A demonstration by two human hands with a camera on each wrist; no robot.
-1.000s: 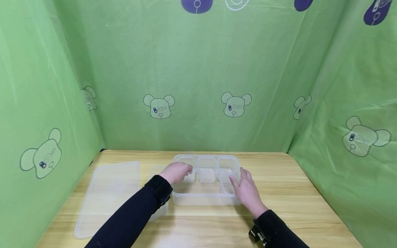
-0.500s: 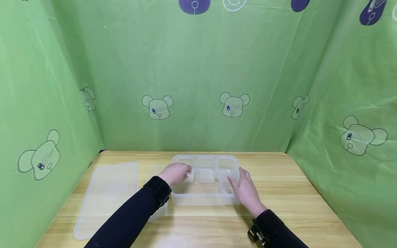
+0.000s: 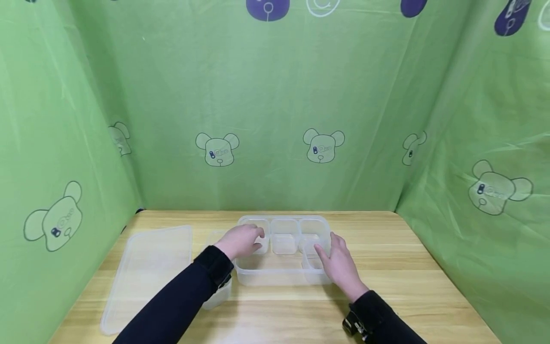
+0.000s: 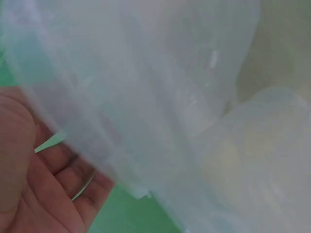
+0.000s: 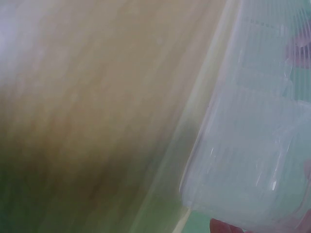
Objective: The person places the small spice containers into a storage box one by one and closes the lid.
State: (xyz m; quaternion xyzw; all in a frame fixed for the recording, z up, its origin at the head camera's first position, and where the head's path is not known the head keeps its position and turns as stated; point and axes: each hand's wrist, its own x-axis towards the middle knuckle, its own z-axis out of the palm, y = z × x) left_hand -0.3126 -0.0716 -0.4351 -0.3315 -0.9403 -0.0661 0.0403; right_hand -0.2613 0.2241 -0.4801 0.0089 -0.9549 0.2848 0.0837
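Observation:
A large clear plastic storage box stands on the table, with a back row of small clear bins and another bin at its front right. My left hand hovers over the back left bin, thumb and forefinger parted with nothing visible between them. In the left wrist view, its palm appears beside blurred translucent plastic. My right hand is at the large box's right side, fingers outstretched along the wall and thumb toward the front right bin. Fingertips show past the clear plastic in the right wrist view; exact contact is unclear.
A flat translucent lid lies on the left of the wooden table. Another clear bin stands left of the large box, partly covered by the left forearm. Green curtains enclose the back and sides.
The left thumb and forefinger have spread apart above the back left bin, and that hand has drifted slightly left. My right hand keeps its place at the large box.

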